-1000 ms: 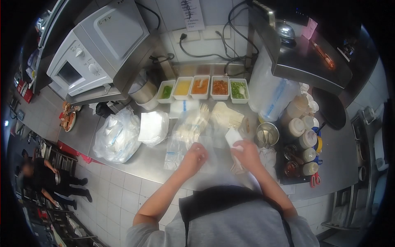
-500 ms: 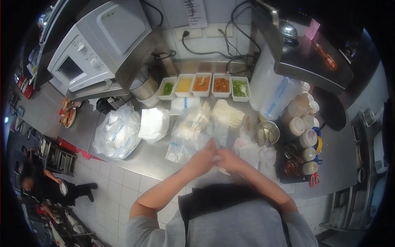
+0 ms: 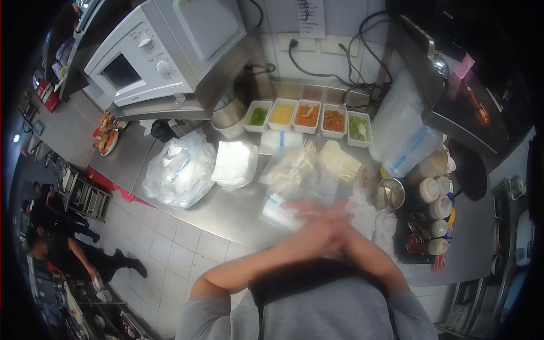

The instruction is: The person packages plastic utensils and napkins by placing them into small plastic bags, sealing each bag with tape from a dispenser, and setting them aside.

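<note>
My left hand and my right hand cross and overlap at the front of the steel counter, both smeared by motion. The right hand's fingers stretch out to the left, over a clear plastic bag with a blue stripe. The left hand's fingers are partly hidden and blurred, so their grip does not show. Just beyond lie wooden cutlery in clear plastic and a stack of loose wooden cutlery. Crumpled white plastic sits right of my hands.
Several white tubs of toppings line the wall. Left are a stack of white napkins, a full plastic bag and a microwave above. Right stand a metal cup and sauce bottles. Other people are at far left.
My hands have gone from being pressed together at the fingertips to crossing over each other, fingers stretched out. The view has shifted, and another person at left has moved.
</note>
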Action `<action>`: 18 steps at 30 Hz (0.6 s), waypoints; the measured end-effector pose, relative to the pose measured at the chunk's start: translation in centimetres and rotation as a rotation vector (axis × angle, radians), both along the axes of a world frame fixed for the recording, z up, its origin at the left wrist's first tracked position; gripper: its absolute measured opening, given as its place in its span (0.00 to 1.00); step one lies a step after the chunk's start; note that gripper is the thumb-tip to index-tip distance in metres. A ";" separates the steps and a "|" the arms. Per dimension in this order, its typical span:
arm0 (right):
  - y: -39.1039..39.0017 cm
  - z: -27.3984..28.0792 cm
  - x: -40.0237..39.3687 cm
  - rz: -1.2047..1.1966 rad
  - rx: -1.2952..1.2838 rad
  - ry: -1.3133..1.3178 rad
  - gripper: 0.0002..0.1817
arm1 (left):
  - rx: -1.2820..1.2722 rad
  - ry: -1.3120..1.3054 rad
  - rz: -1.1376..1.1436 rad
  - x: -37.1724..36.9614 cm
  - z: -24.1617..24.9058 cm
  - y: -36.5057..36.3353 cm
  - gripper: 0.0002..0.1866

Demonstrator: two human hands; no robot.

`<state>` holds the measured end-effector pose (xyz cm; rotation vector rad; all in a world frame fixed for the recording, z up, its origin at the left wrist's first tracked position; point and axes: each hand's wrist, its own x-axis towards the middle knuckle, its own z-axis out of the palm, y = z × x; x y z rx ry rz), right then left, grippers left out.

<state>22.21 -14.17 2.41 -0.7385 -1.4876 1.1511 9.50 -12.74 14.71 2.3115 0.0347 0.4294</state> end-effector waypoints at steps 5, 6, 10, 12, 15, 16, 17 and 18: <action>0.6 4.5 -0.3 0.098 -0.700 0.259 0.32 | -0.236 -0.054 0.698 -7.5 -6.3 12.3 0.18; 0.6 5.3 -0.6 0.137 -0.750 0.243 0.30 | -0.539 0.075 0.704 -8.8 -9.8 14.6 0.16; 2.1 1.0 -3.4 0.122 -0.854 0.203 0.29 | -1.005 0.358 0.419 -10.6 -11.3 17.8 0.15; 2.3 0.2 -4.1 -0.005 -0.607 -0.072 0.29 | -1.259 0.334 0.366 -10.9 -12.8 18.9 0.18; 1.9 0.4 -4.2 -0.137 -0.405 -0.423 0.27 | -1.337 0.349 0.313 -10.9 -13.4 19.7 0.17; 1.7 0.4 -4.2 -0.150 -0.454 -0.495 0.27 | -1.341 0.355 0.304 -10.9 -13.2 19.8 0.17; 1.6 0.3 -4.5 -0.159 -0.462 -0.494 0.27 | -1.355 0.359 0.292 -10.7 -13.1 19.8 0.17; 1.5 0.1 -4.8 -0.251 -0.437 -0.540 0.26 | -1.368 0.363 0.278 -10.5 -12.9 19.8 0.17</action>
